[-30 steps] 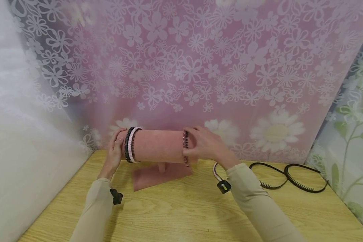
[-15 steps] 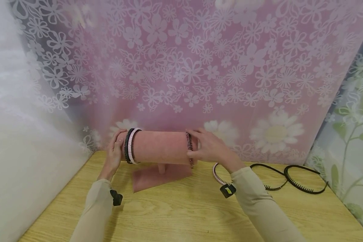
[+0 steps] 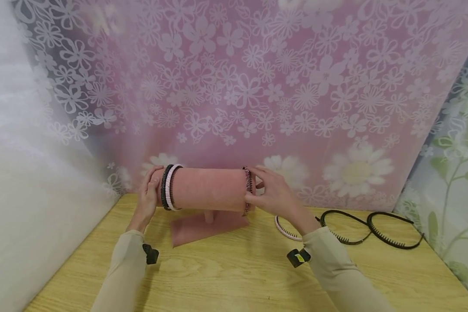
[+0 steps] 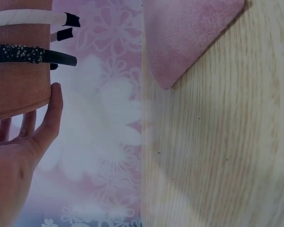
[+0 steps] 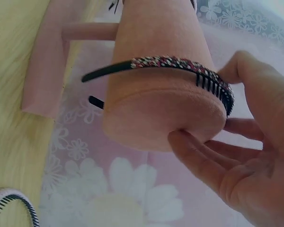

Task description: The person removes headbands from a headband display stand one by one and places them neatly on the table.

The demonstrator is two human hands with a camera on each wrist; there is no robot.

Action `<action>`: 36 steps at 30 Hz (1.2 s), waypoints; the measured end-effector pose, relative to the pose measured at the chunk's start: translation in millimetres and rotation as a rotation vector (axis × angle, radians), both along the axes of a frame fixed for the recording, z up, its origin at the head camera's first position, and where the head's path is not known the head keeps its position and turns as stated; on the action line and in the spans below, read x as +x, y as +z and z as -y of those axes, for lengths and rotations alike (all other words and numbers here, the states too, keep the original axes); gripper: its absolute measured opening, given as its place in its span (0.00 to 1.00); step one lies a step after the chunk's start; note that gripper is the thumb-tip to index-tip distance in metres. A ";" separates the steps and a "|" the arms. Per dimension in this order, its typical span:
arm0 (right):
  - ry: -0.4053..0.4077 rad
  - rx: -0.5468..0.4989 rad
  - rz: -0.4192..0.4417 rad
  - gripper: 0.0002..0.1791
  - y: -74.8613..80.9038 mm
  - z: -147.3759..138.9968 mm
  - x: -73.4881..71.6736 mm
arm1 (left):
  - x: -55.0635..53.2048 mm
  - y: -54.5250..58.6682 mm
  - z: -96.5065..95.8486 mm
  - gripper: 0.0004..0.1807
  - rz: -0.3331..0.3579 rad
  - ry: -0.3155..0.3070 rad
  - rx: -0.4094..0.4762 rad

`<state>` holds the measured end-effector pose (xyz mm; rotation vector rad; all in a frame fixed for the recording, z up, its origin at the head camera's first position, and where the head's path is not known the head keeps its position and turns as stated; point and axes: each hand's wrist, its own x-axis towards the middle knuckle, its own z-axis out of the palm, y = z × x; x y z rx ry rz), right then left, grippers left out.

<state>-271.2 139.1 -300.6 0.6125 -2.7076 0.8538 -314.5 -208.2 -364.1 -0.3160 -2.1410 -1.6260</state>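
A pink velvety roll stand [image 3: 208, 188] lies sideways over its flat base. My left hand [image 3: 145, 197] grips its left end, thumb in front and other fingers behind. Beside that hand, a black sparkly headband [image 4: 19, 54] and a pale pink headband [image 4: 28, 18] encircle the roll. My right hand [image 3: 274, 193] holds a red-and-silver beaded headband [image 5: 175, 62] around the right end. In the right wrist view, one fingertip is at the beaded band, another at the roll's end face; other fingers are partly hidden behind. The beaded band's black tips point down towards the table.
On the wooden table [image 3: 218, 273], a pale pink toothed headband [image 3: 286, 229] lies beyond the right forearm. Two black headbands lie further right, one middle [image 3: 343, 211] and one far right [image 3: 394, 242]. A flowered pink curtain [image 3: 234, 86] hangs close behind the stand.
The beaded headband has slid right along the roll towards its end with my right hand, whose wrist has moved right and slightly down. My left hand keeps its place.
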 end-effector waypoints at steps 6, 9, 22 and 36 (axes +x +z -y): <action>-0.038 -0.139 -0.044 0.39 -9.7 2.3 5.1 | -0.3 -0.3 -0.1 0.22 0.000 -0.004 0.006; -0.057 -0.177 -0.076 0.37 -13.0 3.5 6.4 | -0.3 -0.6 -0.4 0.22 0.006 0.000 0.000; -0.133 -0.335 -0.001 0.31 -14.1 0.9 14.1 | 1.1 1.4 -1.4 0.22 -0.008 0.027 -0.013; -0.088 -0.701 0.168 0.24 -27.9 -15.8 13.6 | 0.9 0.3 -1.0 0.22 0.008 0.016 -0.013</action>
